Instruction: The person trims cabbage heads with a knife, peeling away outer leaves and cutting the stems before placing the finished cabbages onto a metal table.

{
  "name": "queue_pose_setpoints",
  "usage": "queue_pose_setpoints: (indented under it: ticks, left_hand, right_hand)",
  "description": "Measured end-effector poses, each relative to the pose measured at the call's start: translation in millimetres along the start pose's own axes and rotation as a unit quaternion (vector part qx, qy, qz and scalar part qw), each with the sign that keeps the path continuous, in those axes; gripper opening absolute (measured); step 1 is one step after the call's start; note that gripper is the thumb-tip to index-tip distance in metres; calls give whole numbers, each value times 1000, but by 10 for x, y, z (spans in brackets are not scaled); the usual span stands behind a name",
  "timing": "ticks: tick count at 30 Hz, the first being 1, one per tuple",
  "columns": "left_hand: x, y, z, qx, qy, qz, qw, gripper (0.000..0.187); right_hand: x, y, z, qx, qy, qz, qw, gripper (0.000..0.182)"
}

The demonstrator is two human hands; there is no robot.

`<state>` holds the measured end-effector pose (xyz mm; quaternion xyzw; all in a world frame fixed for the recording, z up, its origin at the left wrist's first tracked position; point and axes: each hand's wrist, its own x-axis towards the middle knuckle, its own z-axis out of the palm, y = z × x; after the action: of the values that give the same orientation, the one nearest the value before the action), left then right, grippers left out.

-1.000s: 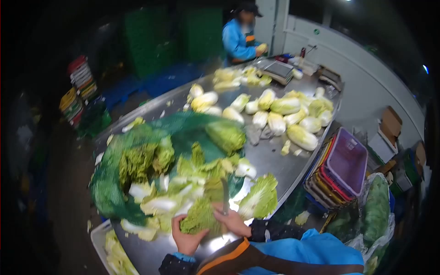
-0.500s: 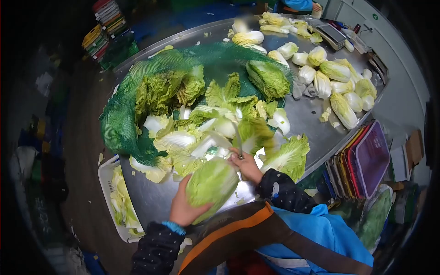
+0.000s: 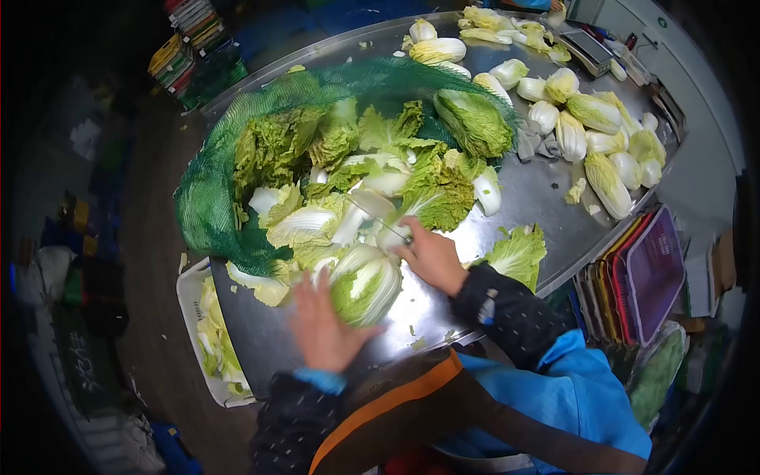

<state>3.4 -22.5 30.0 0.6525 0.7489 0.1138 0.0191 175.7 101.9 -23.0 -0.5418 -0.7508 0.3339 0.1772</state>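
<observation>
A napa cabbage lies on the steel table near its front edge, its white stem side showing. Beside it on the left is my left hand, fingers spread and blurred by motion, fingertips right at the cabbage. My right hand is closed round a knife, whose thin blade points up and left over the loose leaves. Trimmed outer leaves are heaped just beyond the cabbage. Another loose leaf rests right of my right hand.
A green mesh sack with untrimmed cabbages spreads across the steel table. Trimmed cabbages cluster at the right. A white crate of leaves stands at left, stacked baskets at right. Part of another person shows at the far edge.
My left hand has loosened from the cabbage and spread its fingers. The cabbage now lies on the table, turned to its white side. A leaf near the knife has dropped onto the heap.
</observation>
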Motion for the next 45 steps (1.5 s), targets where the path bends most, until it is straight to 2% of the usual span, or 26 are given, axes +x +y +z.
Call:
queue_pose_setpoints:
  ticks: [1, 3, 6, 8, 9, 11, 12, 13, 15, 21, 26, 30, 33, 34, 35, 36, 37, 39, 40, 42, 44, 45]
  left_hand:
    - [14, -24, 111, 0, 1, -3, 1000, 102]
    - [141, -58, 322, -99, -122, -119, 980, 100]
    - [85, -197, 334, -134, -136, -101, 976, 98]
    - [143, -146, 323, -142, -147, -76, 976, 97]
    - [165, -151, 358, -137, -160, -66, 975, 97]
    - [109, -219, 411, -149, -131, -118, 973, 94]
    - [110, -247, 438, -146, -136, -111, 974, 94]
    - [108, -284, 456, -144, -130, -105, 975, 93]
    - [141, -333, 469, -139, -129, -99, 977, 92]
    - [143, -340, 515, -139, -144, -121, 972, 87]
    - [89, -380, 646, -118, -75, -47, 989, 86]
    - [67, -370, 629, -144, -86, -80, 982, 84]
    - [-26, -301, 726, -102, -46, -39, 993, 84]
    - [-104, -313, 791, -80, -1, -6, 997, 84]
    - [-185, -299, 870, -60, 43, 23, 997, 84]
    - [-178, -213, 824, -45, -8, -12, 999, 86]
    - [-204, -191, 835, -47, -13, -17, 999, 86]
    - [-95, -214, 798, -33, 97, 54, 993, 85]
    - [33, -310, 657, -120, -94, -33, 988, 83]
    - [217, -820, 678, -339, -138, -76, 927, 86]
    - [533, -1490, 717, -495, -158, -278, 808, 99]
    - [595, -1455, 683, -496, -147, -268, 813, 99]
  right_hand:
    - [-133, 98, -30, -23, -17, 11, 1000, 36]
    - [-379, 422, 1, -30, 6, -68, 997, 35]
    - [-739, 514, 86, 43, 4, -32, 999, 29]
    - [-890, 470, 191, 56, -34, -40, 997, 28]
    - [-879, 509, 289, 63, -29, -25, 997, 28]
    - [-833, 577, 532, 51, -37, -30, 998, 26]
    - [-753, 537, 509, 48, -71, -42, 995, 23]
    - [-681, 522, 535, 53, -68, -38, 996, 23]
    - [-557, 460, 575, 66, -63, -90, 992, 22]
    - [-418, 295, 565, 19, -126, -69, 989, 26]
    - [-253, 368, 618, -60, -150, -70, 984, 25]
    - [-257, 352, 558, -77, -210, -48, 974, 28]
    - [-253, 406, 567, -82, -247, -2, 965, 30]
    - [-336, 350, 457, -56, -245, -5, 968, 32]
    - [-375, 330, 396, -90, -269, -14, 959, 32]
    - [-392, 352, 438, -104, -266, 10, 958, 25]
    - [-371, 407, 498, -120, -264, 31, 957, 20]
    - [-273, 505, 677, -151, -271, 34, 950, 18]
    - [-240, 471, 652, -150, -256, 30, 954, 17]
    - [-320, 475, 659, -151, -266, 33, 952, 22]
    - [-393, 484, 711, -151, -249, 23, 956, 22]
    - [-365, 492, 728, -149, -230, 18, 961, 22]
